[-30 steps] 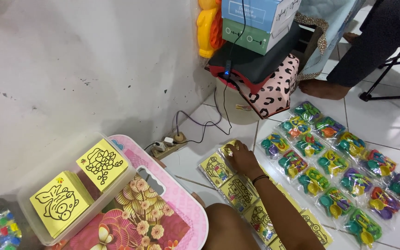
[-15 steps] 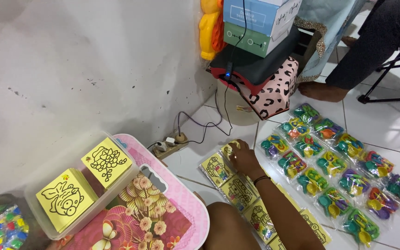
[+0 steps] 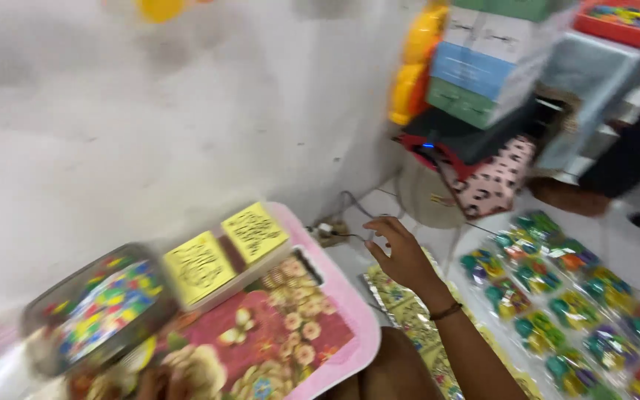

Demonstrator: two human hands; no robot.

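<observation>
The picture is motion-blurred. My right hand [image 3: 403, 255] hovers with fingers spread and nothing in it, above yellow printed sheets in plastic sleeves [image 3: 409, 315] on the floor, beside the pink flower-patterned low table [image 3: 353, 330]. A brownish shape at the bottom edge may be my left hand [image 3: 161, 384]; its fingers are too blurred to read. On the table, a clear tray holds two yellow picture cards [image 3: 227, 252]. A clear box of small colourful pieces [image 3: 101, 311] stands left of it.
Rows of clear packets with coloured items [image 3: 557, 311] cover the tiled floor at the right. A power strip with cables [image 3: 327, 231] lies by the wall. Stacked boxes [image 3: 483, 70], a pink patterned bag [image 3: 494, 185] and another person's foot [image 3: 564, 198] are behind.
My right hand has lifted off the yellow sheets and moved up and left, fingers spreading. The camera has swung and the view has blurred.
</observation>
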